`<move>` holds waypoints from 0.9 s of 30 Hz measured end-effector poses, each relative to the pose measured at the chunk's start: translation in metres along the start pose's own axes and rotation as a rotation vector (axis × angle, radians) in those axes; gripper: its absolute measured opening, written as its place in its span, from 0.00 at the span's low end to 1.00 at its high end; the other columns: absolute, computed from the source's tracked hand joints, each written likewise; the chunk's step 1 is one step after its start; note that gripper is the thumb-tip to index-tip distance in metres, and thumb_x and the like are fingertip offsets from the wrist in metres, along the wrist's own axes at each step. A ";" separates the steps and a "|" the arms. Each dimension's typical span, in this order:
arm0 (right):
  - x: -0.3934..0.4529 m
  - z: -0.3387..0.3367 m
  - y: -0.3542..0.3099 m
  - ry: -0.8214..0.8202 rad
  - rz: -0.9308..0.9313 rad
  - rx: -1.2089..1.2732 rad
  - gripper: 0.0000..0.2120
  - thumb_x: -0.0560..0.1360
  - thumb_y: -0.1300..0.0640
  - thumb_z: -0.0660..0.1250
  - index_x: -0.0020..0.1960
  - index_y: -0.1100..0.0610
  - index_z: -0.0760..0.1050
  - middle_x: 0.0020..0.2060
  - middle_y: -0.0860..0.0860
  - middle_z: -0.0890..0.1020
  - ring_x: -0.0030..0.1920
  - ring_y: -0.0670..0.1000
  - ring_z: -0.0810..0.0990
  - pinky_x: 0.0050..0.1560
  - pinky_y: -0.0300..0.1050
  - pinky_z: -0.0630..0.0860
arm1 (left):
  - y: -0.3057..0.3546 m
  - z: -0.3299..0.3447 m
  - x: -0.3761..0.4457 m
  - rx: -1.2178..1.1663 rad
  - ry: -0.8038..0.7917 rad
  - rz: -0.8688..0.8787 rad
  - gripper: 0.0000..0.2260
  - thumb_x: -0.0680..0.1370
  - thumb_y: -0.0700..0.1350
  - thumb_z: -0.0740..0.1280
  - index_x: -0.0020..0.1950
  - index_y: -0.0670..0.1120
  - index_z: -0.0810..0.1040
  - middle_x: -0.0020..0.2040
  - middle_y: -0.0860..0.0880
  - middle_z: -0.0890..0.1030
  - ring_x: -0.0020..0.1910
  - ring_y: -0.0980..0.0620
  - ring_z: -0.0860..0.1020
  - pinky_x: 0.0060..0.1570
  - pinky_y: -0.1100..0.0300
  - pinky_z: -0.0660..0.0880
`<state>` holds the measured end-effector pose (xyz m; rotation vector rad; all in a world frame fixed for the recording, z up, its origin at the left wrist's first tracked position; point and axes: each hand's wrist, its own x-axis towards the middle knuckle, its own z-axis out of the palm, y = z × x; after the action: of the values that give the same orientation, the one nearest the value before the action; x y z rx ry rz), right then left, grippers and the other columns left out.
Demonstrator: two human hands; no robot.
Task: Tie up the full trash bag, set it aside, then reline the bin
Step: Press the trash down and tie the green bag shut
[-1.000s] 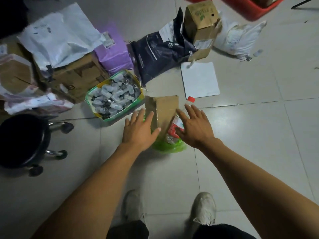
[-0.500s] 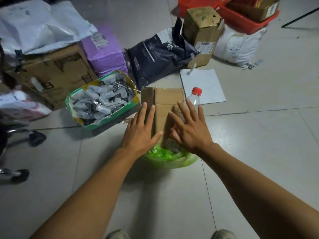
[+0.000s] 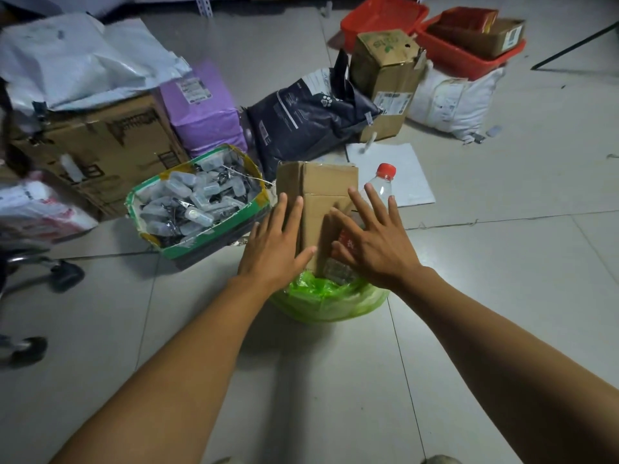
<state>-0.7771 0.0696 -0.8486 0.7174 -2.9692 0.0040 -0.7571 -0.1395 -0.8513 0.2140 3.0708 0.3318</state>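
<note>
"Two hands, both spread flat with fingers apart, gripping nothing. The left hand [image 3: 273, 254] presses on the near face of the cardboard box [image 3: 318, 202], and the right hand [image 3: 375, 244] lies over the plastic bottle [image 3: 382, 185] beside it, just below centre of the frame."

"Why flat like that?"

"My guess is they are pushing the rubbish down. The box and the red-capped bottle stick well above the rim, so the bag's mouth can't be gathered until they sit lower."

"And the bag itself?"

"The trash bag [image 3: 326, 298] is thin, translucent bright green, crinkled, folded out over the rim at the centre of the frame, on the tiled floor [image 3: 502, 279]. It is overfull and not yet tied. The bin under it is hidden by the film; I can't say what shape it has."

"Anything crowding it?"

"A green-edged tray of small clear containers [image 3: 197, 202] sits just to its left, a dark pouch [image 3: 308, 112] behind, larger cartons at upper left. To the right the floor gives room to set the bag aside."
</note>
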 end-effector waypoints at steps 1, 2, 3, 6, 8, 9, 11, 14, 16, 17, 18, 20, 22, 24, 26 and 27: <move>-0.002 -0.004 0.002 0.009 0.019 0.034 0.33 0.77 0.33 0.51 0.78 0.47 0.56 0.79 0.58 0.48 0.78 0.60 0.43 0.75 0.65 0.48 | 0.000 -0.003 0.000 0.009 -0.003 0.003 0.40 0.78 0.62 0.61 0.80 0.51 0.41 0.81 0.44 0.43 0.78 0.41 0.54 0.75 0.44 0.56; -0.006 -0.008 0.003 0.025 0.041 0.071 0.35 0.76 0.33 0.53 0.78 0.48 0.56 0.79 0.58 0.48 0.79 0.60 0.43 0.76 0.63 0.49 | 0.000 -0.006 -0.001 0.013 -0.004 0.006 0.40 0.77 0.62 0.61 0.80 0.51 0.41 0.81 0.44 0.44 0.78 0.41 0.54 0.75 0.45 0.57; -0.010 -0.011 0.004 0.039 0.059 0.104 0.37 0.75 0.32 0.54 0.78 0.49 0.56 0.79 0.58 0.48 0.79 0.60 0.44 0.76 0.61 0.50 | 0.000 -0.008 -0.003 0.015 -0.005 0.013 0.41 0.77 0.62 0.62 0.80 0.51 0.41 0.81 0.45 0.45 0.78 0.42 0.55 0.75 0.45 0.57; -0.020 -0.015 0.003 0.031 0.108 0.205 0.43 0.73 0.30 0.58 0.79 0.53 0.52 0.79 0.59 0.47 0.79 0.60 0.45 0.75 0.54 0.48 | 0.000 -0.009 -0.009 0.004 -0.039 0.031 0.42 0.76 0.62 0.64 0.80 0.52 0.40 0.81 0.46 0.43 0.78 0.42 0.54 0.74 0.45 0.58; -0.024 -0.013 0.002 0.006 0.137 0.271 0.47 0.73 0.31 0.62 0.80 0.56 0.46 0.79 0.58 0.43 0.79 0.59 0.42 0.73 0.50 0.43 | 0.000 -0.006 -0.012 -0.020 -0.075 0.024 0.45 0.75 0.61 0.66 0.79 0.53 0.38 0.81 0.48 0.40 0.79 0.43 0.52 0.74 0.45 0.60; -0.025 -0.012 0.001 -0.002 0.140 0.291 0.49 0.72 0.31 0.63 0.80 0.56 0.44 0.79 0.57 0.41 0.78 0.58 0.40 0.73 0.49 0.42 | 0.000 -0.004 -0.013 -0.021 -0.083 0.024 0.46 0.75 0.61 0.66 0.79 0.53 0.37 0.80 0.48 0.39 0.79 0.44 0.52 0.73 0.45 0.60; -0.025 -0.010 0.000 -0.020 0.122 0.316 0.50 0.73 0.32 0.63 0.80 0.56 0.41 0.79 0.56 0.39 0.78 0.56 0.37 0.74 0.49 0.42 | 0.000 -0.002 -0.013 -0.021 -0.089 0.031 0.47 0.75 0.60 0.67 0.79 0.52 0.37 0.80 0.48 0.38 0.79 0.43 0.52 0.73 0.45 0.60; -0.022 -0.010 -0.001 -0.029 0.103 0.312 0.51 0.72 0.33 0.64 0.80 0.56 0.40 0.79 0.54 0.39 0.78 0.54 0.36 0.74 0.47 0.41 | 0.000 0.000 -0.013 -0.018 -0.082 0.029 0.47 0.75 0.60 0.68 0.79 0.52 0.37 0.80 0.48 0.38 0.78 0.42 0.54 0.73 0.44 0.60; -0.021 -0.010 -0.003 -0.028 0.100 0.289 0.51 0.72 0.33 0.65 0.80 0.56 0.42 0.79 0.54 0.40 0.78 0.54 0.37 0.73 0.46 0.40 | 0.001 0.002 -0.014 -0.014 -0.075 0.027 0.47 0.75 0.59 0.68 0.79 0.52 0.37 0.80 0.47 0.38 0.78 0.42 0.55 0.73 0.44 0.61; -0.021 -0.009 -0.004 -0.027 0.100 0.270 0.51 0.72 0.33 0.65 0.80 0.56 0.43 0.79 0.54 0.41 0.78 0.54 0.37 0.73 0.46 0.40 | 0.001 0.002 -0.014 -0.016 -0.072 0.026 0.47 0.75 0.58 0.69 0.79 0.52 0.38 0.80 0.47 0.38 0.78 0.42 0.54 0.73 0.44 0.61; -0.021 -0.008 -0.006 -0.028 0.101 0.242 0.51 0.71 0.32 0.65 0.80 0.56 0.43 0.79 0.54 0.41 0.78 0.55 0.38 0.73 0.47 0.41 | 0.000 0.002 -0.014 -0.020 -0.072 0.025 0.46 0.75 0.58 0.69 0.79 0.52 0.38 0.80 0.48 0.39 0.78 0.42 0.54 0.73 0.44 0.61; -0.020 -0.006 -0.009 -0.033 0.104 0.194 0.51 0.71 0.31 0.65 0.80 0.55 0.43 0.79 0.54 0.41 0.78 0.55 0.39 0.74 0.50 0.44 | -0.002 -0.001 -0.015 -0.030 -0.070 0.022 0.44 0.76 0.56 0.68 0.80 0.52 0.40 0.81 0.48 0.41 0.78 0.42 0.54 0.72 0.44 0.63; -0.019 -0.007 -0.010 -0.039 0.117 0.190 0.52 0.70 0.32 0.66 0.80 0.55 0.43 0.79 0.54 0.41 0.78 0.55 0.39 0.74 0.50 0.45 | -0.005 -0.004 -0.017 -0.048 -0.053 0.022 0.39 0.77 0.54 0.66 0.80 0.52 0.44 0.81 0.48 0.46 0.78 0.43 0.55 0.71 0.44 0.64; -0.020 -0.012 -0.010 -0.051 0.125 0.218 0.51 0.70 0.33 0.67 0.80 0.54 0.46 0.79 0.54 0.42 0.79 0.55 0.39 0.74 0.51 0.46 | -0.008 -0.007 -0.021 -0.060 -0.033 0.032 0.34 0.78 0.52 0.65 0.80 0.52 0.50 0.80 0.48 0.52 0.77 0.44 0.58 0.70 0.43 0.66; -0.021 -0.020 -0.008 -0.055 0.119 0.234 0.46 0.71 0.35 0.68 0.79 0.52 0.52 0.79 0.54 0.44 0.79 0.56 0.41 0.75 0.55 0.53 | -0.011 -0.008 -0.025 -0.079 -0.011 0.033 0.29 0.79 0.50 0.65 0.78 0.50 0.58 0.79 0.48 0.58 0.76 0.45 0.60 0.69 0.44 0.67; -0.022 -0.024 -0.007 -0.047 0.117 0.238 0.42 0.72 0.38 0.68 0.78 0.52 0.55 0.79 0.55 0.46 0.79 0.57 0.43 0.74 0.56 0.56 | -0.013 -0.009 -0.025 -0.097 0.007 0.029 0.27 0.79 0.49 0.65 0.76 0.50 0.63 0.77 0.48 0.61 0.75 0.45 0.62 0.69 0.45 0.67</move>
<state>-0.7531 0.0741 -0.8269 0.5709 -3.0843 0.3578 -0.7341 -0.1572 -0.8448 0.2544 3.0511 0.4818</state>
